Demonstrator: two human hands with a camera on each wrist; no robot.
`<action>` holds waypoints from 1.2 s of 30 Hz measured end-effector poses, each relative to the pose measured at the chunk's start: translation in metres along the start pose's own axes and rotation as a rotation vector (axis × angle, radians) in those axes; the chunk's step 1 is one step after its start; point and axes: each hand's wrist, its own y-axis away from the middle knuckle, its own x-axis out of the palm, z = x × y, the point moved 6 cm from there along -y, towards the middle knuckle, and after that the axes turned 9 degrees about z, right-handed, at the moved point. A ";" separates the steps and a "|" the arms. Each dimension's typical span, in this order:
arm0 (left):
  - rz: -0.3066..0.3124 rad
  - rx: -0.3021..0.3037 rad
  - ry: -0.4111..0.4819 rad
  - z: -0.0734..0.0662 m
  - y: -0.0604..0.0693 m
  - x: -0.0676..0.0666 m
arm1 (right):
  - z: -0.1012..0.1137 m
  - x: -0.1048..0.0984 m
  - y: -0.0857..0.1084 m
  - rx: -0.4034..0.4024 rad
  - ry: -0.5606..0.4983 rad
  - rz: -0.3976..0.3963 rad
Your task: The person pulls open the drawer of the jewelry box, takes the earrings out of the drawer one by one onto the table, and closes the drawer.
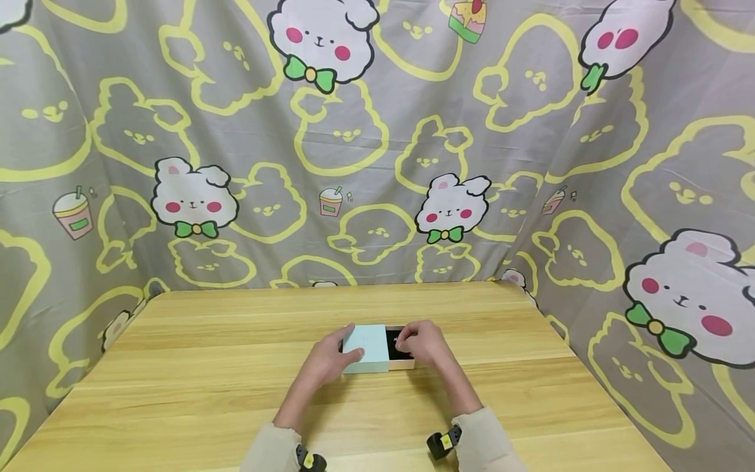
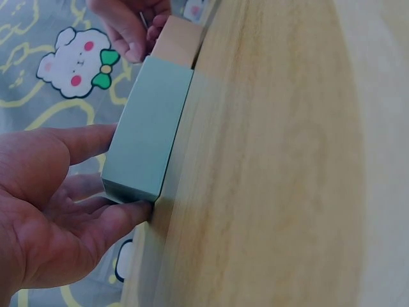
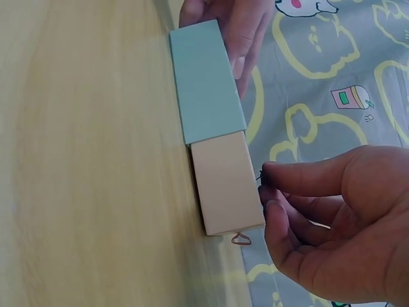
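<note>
A light blue drawer-style jewelry box (image 1: 366,342) lies on the table, its peach inner drawer (image 3: 225,182) slid partly out to the right. Black lining (image 1: 394,354) with a tiny pale star-like shape shows inside the drawer. My left hand (image 1: 328,358) holds the blue sleeve at its left end, thumb on top and fingers around the end. Over the drawer's open top, my right hand (image 1: 426,342) has thumb and forefinger pinched on a small dark piece (image 3: 264,175), too small to identify. A brown ribbon pull loop (image 3: 241,239) sticks out from the drawer's end.
The wooden table (image 1: 224,380) extends around the box on every side. Behind and beside it hangs a grey curtain (image 1: 366,151) printed with cartoon rabbits. Black wrist cameras (image 1: 439,444) are strapped near both sleeves.
</note>
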 end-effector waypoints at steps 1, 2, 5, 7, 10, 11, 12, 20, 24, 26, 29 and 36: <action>0.000 -0.001 0.002 0.000 0.000 0.000 | 0.000 -0.001 0.000 -0.001 -0.004 -0.002; -0.001 -0.001 0.002 0.000 0.000 0.000 | 0.000 -0.001 0.000 -0.002 -0.010 -0.004; -0.003 -0.001 0.005 0.000 0.000 0.000 | 0.001 -0.004 0.001 -0.001 -0.027 -0.019; -0.004 0.002 0.006 0.000 -0.001 0.000 | 0.002 -0.005 0.002 -0.004 -0.036 -0.032; -0.005 0.005 0.004 0.000 -0.002 0.000 | 0.002 -0.008 0.003 0.004 -0.051 -0.044; -0.006 0.007 0.002 0.000 -0.002 0.001 | 0.002 -0.008 0.003 0.005 -0.051 -0.047; -0.006 0.006 0.001 0.000 -0.002 0.000 | 0.002 -0.009 0.003 0.008 -0.050 -0.051; -0.008 0.003 -0.006 0.001 -0.003 0.000 | -0.003 -0.011 0.002 0.028 -0.097 -0.047; -0.008 0.006 -0.005 0.000 -0.002 0.000 | -0.003 -0.014 0.002 0.031 -0.117 -0.055; -0.007 0.006 -0.006 0.000 -0.002 0.000 | -0.004 -0.015 0.002 0.030 -0.125 -0.062; -0.007 0.006 -0.008 0.000 -0.002 0.000 | -0.005 -0.018 0.002 0.032 -0.139 -0.074; -0.007 0.008 -0.007 0.000 -0.002 0.000 | -0.011 -0.025 0.001 0.038 -0.195 -0.106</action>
